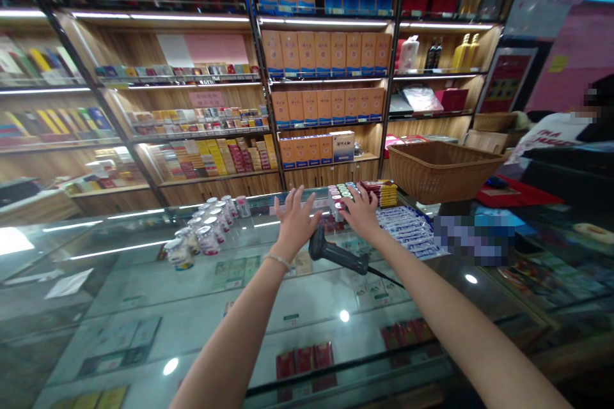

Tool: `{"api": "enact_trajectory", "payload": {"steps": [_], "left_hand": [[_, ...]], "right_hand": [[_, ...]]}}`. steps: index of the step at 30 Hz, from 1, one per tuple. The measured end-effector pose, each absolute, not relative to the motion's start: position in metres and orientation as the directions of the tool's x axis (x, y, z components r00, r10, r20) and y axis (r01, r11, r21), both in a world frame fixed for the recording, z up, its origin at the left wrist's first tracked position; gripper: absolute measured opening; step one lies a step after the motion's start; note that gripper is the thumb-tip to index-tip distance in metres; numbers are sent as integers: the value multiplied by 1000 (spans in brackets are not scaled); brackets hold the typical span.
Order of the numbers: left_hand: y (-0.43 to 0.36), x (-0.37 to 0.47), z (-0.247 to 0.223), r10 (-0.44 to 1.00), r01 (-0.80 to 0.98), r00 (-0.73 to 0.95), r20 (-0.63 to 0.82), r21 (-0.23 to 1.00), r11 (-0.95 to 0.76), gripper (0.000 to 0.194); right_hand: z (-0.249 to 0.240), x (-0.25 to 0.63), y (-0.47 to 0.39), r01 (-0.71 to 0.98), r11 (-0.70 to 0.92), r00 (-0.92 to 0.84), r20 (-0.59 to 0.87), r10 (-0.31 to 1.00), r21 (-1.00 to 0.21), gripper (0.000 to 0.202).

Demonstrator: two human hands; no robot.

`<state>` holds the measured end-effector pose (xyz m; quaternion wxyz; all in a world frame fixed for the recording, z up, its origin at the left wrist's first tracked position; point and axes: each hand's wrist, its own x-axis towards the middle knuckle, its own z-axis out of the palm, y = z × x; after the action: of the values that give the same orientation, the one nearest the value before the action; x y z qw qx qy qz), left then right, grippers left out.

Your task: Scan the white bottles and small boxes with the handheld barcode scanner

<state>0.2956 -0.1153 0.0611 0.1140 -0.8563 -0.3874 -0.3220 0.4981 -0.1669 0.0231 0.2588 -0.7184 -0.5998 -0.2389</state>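
My left hand [296, 222] is stretched over the glass counter [283, 300] with its fingers spread and nothing in it. Close to its right lies a black handheld barcode scanner [338, 254], its cable running off to the right. My right hand [361, 211] has its fingers apart at a group of small pink and green packs [339, 193]; whether the fingertips touch them I cannot tell. Beside that hand are a stack of red and yellow packs [381, 193] and rows of blue and white wrapped sticks [410, 231]. Several small lidded cups [210, 230] stand to the left.
A wicker basket [444, 169] stands at the counter's back right. Beyond it a person in a white shirt [551, 134] is at the far right. Shelves with orange boxes [326, 53] line the back wall. White paper [70, 282] lies at left.
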Motion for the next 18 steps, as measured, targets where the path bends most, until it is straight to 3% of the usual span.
{"api": "enact_trajectory", "payload": {"steps": [11, 18], "left_hand": [[-115, 295, 63, 579, 728, 483, 657, 66, -682, 51], [-123, 293, 75, 585, 725, 465, 664, 93, -683, 48]], "right_hand": [[45, 500, -167, 987, -72, 146, 626, 766, -142, 18], [67, 485, -173, 978, -52, 170, 631, 757, -201, 23]]}}
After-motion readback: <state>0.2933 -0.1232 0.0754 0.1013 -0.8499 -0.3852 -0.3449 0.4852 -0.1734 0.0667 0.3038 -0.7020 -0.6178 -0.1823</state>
